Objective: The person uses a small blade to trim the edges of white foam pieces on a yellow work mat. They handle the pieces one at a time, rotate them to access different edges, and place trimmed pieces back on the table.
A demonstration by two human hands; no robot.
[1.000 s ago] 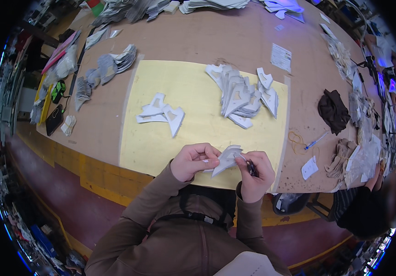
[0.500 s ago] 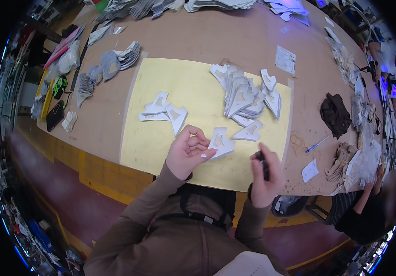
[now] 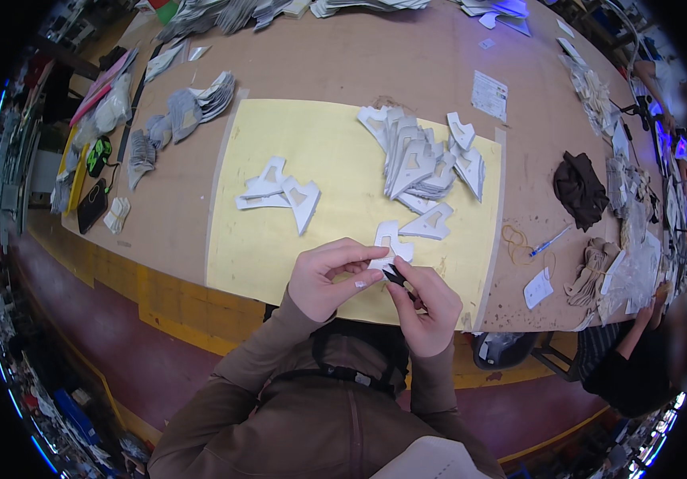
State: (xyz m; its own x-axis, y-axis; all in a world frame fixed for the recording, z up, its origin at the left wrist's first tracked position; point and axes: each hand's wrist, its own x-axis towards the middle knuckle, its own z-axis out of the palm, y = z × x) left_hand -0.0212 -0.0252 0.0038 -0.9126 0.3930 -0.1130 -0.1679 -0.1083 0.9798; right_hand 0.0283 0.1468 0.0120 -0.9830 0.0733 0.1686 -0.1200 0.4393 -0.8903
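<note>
My left hand [image 3: 321, 281] pinches the left edge of a flat white cut piece [image 3: 387, 232] with an opening in its middle, low over the yellow sheet. Closed around a small black tool [image 3: 395, 276], my right hand [image 3: 431, 311] brings its tip against the near part of that piece; the fingers hide most of the tool, so I cannot tell its kind. Just beyond lies a similar loose piece [image 3: 430, 223]. Behind it is a fanned pile of such pieces [image 3: 414, 164]. A few more pieces [image 3: 302, 203] lie to the left on the sheet.
The yellow sheet [image 3: 280, 259] is taped on a brown-covered table [image 3: 343, 64]. Grey stacks [image 3: 185, 112], a phone [image 3: 93, 206] and wrapped bundles lie left. Right are a dark cloth [image 3: 579, 190], a pen [image 3: 549, 241] and gloves [image 3: 591, 270]. Another person [image 3: 639, 363] is at the right edge.
My right hand has moved left, bringing the black tool from beside the white piece onto it. My left fingers have shifted toward the piece's opening.
</note>
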